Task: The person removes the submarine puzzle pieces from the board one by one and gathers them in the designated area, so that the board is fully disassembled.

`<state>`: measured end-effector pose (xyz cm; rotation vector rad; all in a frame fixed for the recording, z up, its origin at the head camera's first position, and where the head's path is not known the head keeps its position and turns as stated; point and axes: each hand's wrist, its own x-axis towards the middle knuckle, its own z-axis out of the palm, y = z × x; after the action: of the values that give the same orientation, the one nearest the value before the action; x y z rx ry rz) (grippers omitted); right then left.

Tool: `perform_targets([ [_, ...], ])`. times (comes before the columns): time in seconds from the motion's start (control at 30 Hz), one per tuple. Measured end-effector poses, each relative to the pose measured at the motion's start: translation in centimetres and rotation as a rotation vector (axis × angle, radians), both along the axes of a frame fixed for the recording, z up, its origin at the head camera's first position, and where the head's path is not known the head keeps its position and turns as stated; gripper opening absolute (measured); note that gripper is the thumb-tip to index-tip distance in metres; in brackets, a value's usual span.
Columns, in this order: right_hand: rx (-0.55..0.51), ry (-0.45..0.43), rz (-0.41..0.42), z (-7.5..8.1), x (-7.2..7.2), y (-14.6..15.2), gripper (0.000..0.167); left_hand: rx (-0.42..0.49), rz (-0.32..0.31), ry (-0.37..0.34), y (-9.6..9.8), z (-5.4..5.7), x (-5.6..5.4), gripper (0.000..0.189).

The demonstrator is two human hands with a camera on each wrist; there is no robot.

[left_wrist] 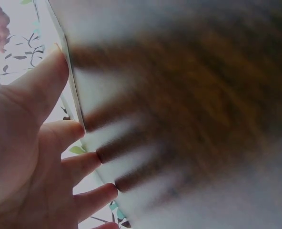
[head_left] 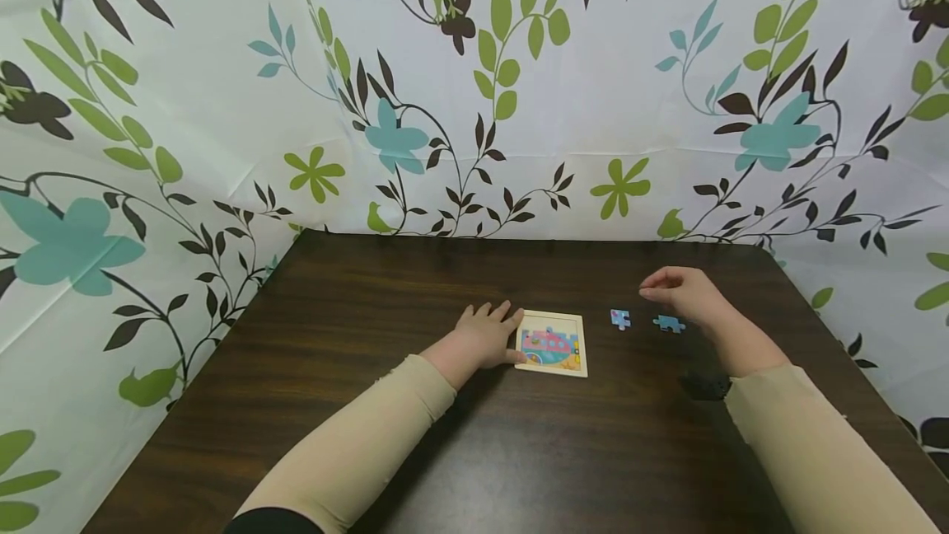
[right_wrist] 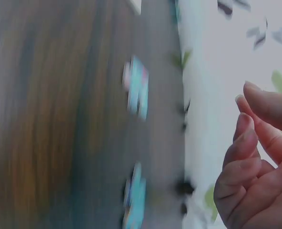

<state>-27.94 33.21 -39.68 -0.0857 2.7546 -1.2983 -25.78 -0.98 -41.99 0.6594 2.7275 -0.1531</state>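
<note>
A: We start with hand pose. Our left hand (head_left: 485, 336) lies flat on the tabletop (head_left: 371, 369), fingers straight and slightly spread, the thumb side touching the left edge of the puzzle tray (head_left: 552, 343). The left wrist view confirms it: fingers extended against a pale edge, gripping nothing.

B: And the right hand (head_left: 678, 291)?

A: It hovers above the tabletop toward the right edge, palm down, fingers loosely curled and relaxed. The right wrist view shows the fingertips (right_wrist: 248, 138) bent and apart from the surface, with nothing between them. It holds nothing.

B: We move to the container.

A: The puzzle tray is a pale-framed square sitting near the middle of the tabletop, closer to the front edge than the back one. Inside it we see fitted pieces forming a picture in pink, blue and orange. Its top strip looks pale.

B: Loose pieces?

A: Two. The first loose piece (head_left: 620, 319), blue with a pink patch, lies just right of the tray. The second loose piece (head_left: 669, 323), plain blue, lies farther right, directly below our right hand and apart from it. In the right wrist view both appear blurred.

B: Any writing or labels?

A: We cannot read any on the tray or pieces.
</note>
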Motion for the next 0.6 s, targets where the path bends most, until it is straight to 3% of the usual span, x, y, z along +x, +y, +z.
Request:
perform_targets([
  [0.13,-0.029,-0.019,0.090,0.3,-0.4,-3.7,0.028,0.007,-0.001,0.000,0.0,-0.1,0.0,0.085],
  [0.33,-0.057,-0.084,0.246,-0.6,-0.1,-8.7,0.020,0.015,0.008,-0.009,0.0,0.0,0.0,0.085],
  [0.6,-0.025,-0.107,0.380,-1.7,0.5,-12.7,0.018,0.012,0.008,0.008,0.0,-0.1,-0.1,0.085],
])
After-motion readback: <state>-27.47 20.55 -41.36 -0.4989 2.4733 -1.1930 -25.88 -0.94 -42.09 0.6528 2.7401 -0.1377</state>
